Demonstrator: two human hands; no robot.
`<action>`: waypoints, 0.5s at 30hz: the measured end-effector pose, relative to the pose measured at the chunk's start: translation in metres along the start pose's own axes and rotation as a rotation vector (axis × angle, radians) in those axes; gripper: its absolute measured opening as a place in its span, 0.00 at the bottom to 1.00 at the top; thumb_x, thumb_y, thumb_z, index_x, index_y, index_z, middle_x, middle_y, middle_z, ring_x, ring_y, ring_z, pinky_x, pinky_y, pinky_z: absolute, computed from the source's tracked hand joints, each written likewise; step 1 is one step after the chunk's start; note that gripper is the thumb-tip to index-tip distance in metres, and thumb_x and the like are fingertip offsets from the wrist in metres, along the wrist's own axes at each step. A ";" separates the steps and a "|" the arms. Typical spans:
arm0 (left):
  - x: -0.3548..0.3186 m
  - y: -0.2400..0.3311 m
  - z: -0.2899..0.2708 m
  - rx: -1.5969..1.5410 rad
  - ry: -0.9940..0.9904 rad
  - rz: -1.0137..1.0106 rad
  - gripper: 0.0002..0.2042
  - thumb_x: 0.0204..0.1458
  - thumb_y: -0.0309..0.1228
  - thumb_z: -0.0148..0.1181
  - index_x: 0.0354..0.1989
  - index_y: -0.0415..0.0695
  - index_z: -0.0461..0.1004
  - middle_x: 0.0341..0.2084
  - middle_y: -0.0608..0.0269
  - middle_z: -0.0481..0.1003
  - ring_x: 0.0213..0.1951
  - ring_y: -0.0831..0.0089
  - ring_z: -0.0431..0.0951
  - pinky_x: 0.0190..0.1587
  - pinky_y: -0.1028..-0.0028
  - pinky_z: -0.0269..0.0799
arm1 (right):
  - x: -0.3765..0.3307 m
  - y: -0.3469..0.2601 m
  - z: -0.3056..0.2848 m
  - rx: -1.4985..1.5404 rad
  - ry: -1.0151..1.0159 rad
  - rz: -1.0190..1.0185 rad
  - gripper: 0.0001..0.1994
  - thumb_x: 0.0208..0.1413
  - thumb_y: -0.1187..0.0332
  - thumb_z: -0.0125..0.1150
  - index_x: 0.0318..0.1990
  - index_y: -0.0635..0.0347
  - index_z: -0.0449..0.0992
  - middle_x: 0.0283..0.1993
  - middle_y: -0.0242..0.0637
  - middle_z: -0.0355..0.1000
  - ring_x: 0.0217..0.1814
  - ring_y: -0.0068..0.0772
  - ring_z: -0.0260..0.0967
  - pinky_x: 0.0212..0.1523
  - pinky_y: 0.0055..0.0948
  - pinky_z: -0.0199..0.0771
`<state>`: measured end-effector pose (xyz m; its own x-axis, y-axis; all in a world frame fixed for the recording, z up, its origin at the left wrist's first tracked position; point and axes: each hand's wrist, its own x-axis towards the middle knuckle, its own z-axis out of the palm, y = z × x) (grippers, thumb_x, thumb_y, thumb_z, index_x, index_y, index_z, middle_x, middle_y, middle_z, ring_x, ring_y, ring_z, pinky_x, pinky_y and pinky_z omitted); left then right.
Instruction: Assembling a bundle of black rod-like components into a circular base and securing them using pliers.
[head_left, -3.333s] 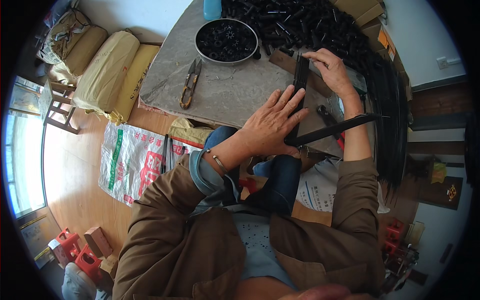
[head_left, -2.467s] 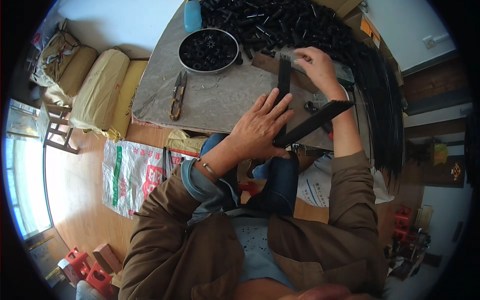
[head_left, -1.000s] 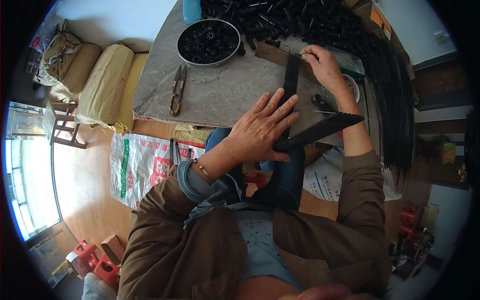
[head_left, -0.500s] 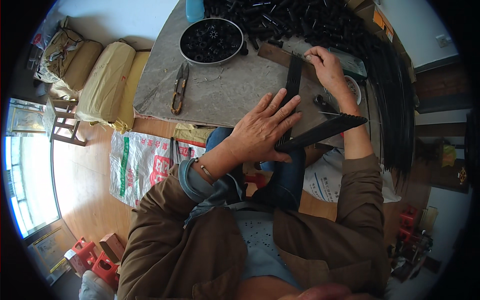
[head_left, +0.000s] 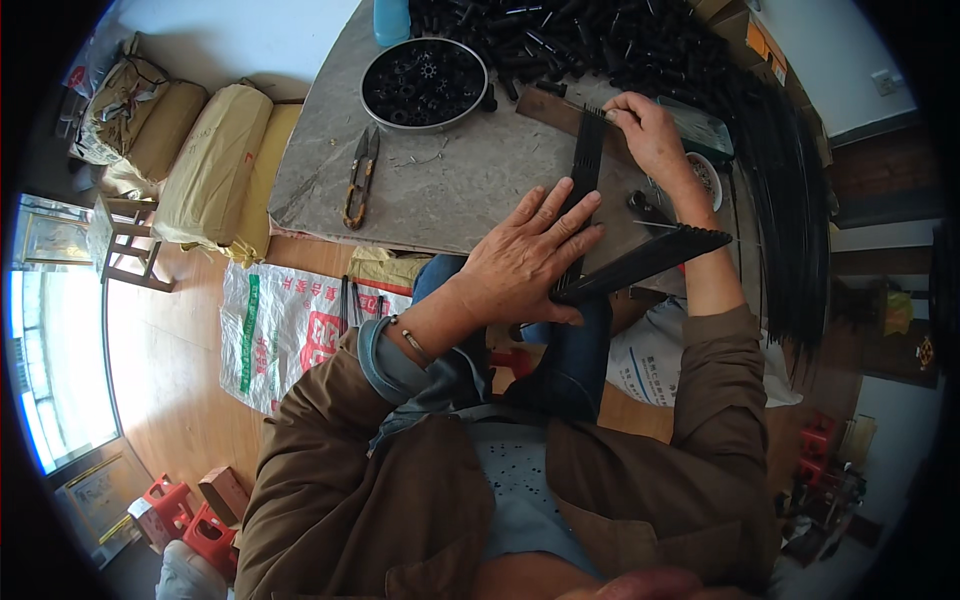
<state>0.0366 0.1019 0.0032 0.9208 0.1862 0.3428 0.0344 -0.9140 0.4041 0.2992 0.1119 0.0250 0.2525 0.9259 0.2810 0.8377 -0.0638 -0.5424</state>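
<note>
A row of thin black ribs (head_left: 588, 145) lies side by side on the table, running away from me. My left hand (head_left: 530, 245) rests flat across its near part, fingers stretched and spread. At the far tips of the ribs is my right hand (head_left: 648, 135), thumb and forefinger pinched together. What sits in that pinch is too small to make out. Another layered bundle of black ribs (head_left: 645, 265) slants from under my left hand toward my right forearm. Beneath the far rib ends lies a flat brown bar (head_left: 550, 107).
A round metal bowl (head_left: 450, 123) holds small black toothed parts. Thread snips (head_left: 360, 180) lie on the grey table (head_left: 420, 215). Black tubular pieces (head_left: 600, 40) pile up at the back. Long black rods (head_left: 785, 210) hang over the right edge, near a small white bowl (head_left: 706, 178).
My right hand has shifted very slightly left at the rib tips. My left hand stays in place.
</note>
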 end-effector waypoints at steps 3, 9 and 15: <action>0.000 0.000 0.001 -0.003 0.007 0.001 0.45 0.34 0.58 0.67 0.61 0.44 0.64 0.67 0.51 0.51 0.69 0.50 0.46 0.69 0.54 0.41 | -0.002 0.004 0.000 -0.021 0.033 0.008 0.07 0.55 0.72 0.54 0.39 0.63 0.74 0.33 0.40 0.74 0.35 0.31 0.71 0.38 0.28 0.69; 0.000 -0.001 0.000 0.002 -0.001 -0.003 0.45 0.33 0.59 0.67 0.61 0.44 0.64 0.66 0.51 0.51 0.69 0.50 0.46 0.69 0.54 0.41 | -0.002 0.003 -0.002 -0.016 0.004 0.007 0.07 0.56 0.71 0.54 0.40 0.63 0.74 0.34 0.40 0.75 0.35 0.31 0.71 0.38 0.28 0.69; 0.000 0.000 0.001 -0.006 0.011 0.001 0.45 0.33 0.58 0.67 0.60 0.44 0.65 0.66 0.51 0.51 0.69 0.50 0.46 0.68 0.54 0.42 | -0.001 0.001 -0.002 -0.021 -0.009 0.002 0.08 0.56 0.71 0.54 0.40 0.63 0.75 0.34 0.40 0.75 0.35 0.31 0.71 0.38 0.28 0.69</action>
<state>0.0373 0.1019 0.0020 0.9166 0.1896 0.3520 0.0316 -0.9120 0.4089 0.3005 0.1102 0.0257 0.2495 0.9292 0.2727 0.8474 -0.0732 -0.5260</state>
